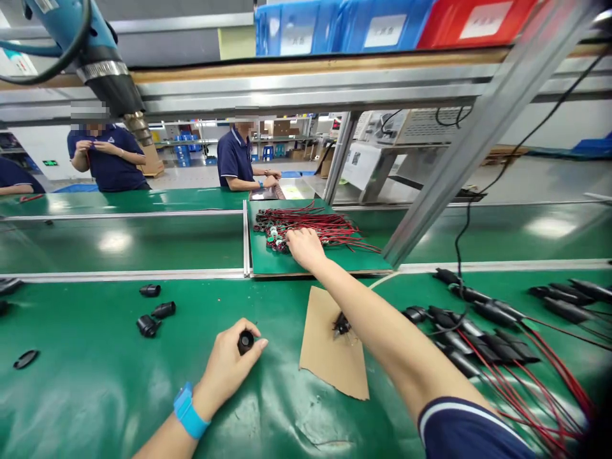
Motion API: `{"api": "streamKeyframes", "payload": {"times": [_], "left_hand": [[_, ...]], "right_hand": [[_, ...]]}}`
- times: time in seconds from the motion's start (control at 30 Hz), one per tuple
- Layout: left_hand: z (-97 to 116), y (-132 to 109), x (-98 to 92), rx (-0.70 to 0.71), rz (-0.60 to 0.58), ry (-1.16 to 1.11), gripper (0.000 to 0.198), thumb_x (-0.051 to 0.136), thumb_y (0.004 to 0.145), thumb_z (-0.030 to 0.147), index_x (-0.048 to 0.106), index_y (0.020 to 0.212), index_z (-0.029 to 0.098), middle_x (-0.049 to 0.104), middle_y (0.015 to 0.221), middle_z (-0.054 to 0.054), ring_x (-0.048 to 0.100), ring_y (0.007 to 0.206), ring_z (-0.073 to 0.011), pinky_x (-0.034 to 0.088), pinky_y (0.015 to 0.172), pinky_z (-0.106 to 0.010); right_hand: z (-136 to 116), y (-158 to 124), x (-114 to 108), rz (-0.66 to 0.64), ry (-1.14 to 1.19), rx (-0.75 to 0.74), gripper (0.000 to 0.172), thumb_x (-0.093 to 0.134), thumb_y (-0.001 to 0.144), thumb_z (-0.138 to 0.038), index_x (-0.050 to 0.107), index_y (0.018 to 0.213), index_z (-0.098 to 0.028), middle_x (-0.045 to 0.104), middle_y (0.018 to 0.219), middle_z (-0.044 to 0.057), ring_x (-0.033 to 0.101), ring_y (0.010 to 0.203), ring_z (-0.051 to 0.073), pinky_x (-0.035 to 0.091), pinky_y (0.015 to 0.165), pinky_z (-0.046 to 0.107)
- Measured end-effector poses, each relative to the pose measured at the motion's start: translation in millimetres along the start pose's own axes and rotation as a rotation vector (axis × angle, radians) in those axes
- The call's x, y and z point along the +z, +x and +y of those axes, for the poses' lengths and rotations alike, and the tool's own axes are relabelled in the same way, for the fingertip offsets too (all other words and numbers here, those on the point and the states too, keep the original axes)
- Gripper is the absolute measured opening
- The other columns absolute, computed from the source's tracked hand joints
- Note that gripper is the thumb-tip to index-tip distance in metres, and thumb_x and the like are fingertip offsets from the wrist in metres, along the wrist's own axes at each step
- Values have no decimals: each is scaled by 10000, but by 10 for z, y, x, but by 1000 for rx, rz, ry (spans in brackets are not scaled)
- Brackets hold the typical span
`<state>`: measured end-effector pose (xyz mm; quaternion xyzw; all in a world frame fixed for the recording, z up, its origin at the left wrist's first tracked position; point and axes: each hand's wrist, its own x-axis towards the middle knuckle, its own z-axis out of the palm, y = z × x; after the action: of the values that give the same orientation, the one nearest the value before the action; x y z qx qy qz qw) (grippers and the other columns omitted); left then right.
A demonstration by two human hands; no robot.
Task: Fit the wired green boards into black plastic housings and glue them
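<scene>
My left hand (pixel 232 358) is closed around a short black plastic sleeve (pixel 245 342), its round hollow end facing up toward me. Stretched out over the raised green board, my right hand (pixel 306 247) reaches into a pile of red and black wires (pixel 329 223) with small round ends. Its fingers are bent together at the near left of the pile, beside some white-and-green round ends (pixel 273 236); the fingertips and anything between them are hidden. Under my right forearm lies a piece of brown cardboard (pixel 320 347) with small black parts (pixel 341 325) on it.
Several loose black sleeves (pixel 164 310) and a black ring (pixel 26 359) lie on the left. Black cylinders with red wires (pixel 497 344) cover the right side. A metal post (pixel 482 127) slants up on the right, and a blue tool (pixel 95 44) hangs upper left. Co-workers (pixel 236 156) are beyond.
</scene>
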<state>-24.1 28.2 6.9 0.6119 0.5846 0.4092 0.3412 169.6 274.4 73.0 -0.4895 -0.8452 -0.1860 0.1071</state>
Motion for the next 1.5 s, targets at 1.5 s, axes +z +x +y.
{"api": "streamKeyframes", "payload": {"times": [1.5], "left_hand": [[247, -428, 145, 661, -31, 160, 469, 646, 909, 100, 496, 1336, 224, 746, 1010, -54, 677, 736, -127, 534, 686, -264]], "right_hand": [[-774, -2331, -758, -461, 1731, 446, 369, 822, 778, -502, 762, 834, -143, 690, 720, 34, 576, 620, 130, 428, 546, 245]]}}
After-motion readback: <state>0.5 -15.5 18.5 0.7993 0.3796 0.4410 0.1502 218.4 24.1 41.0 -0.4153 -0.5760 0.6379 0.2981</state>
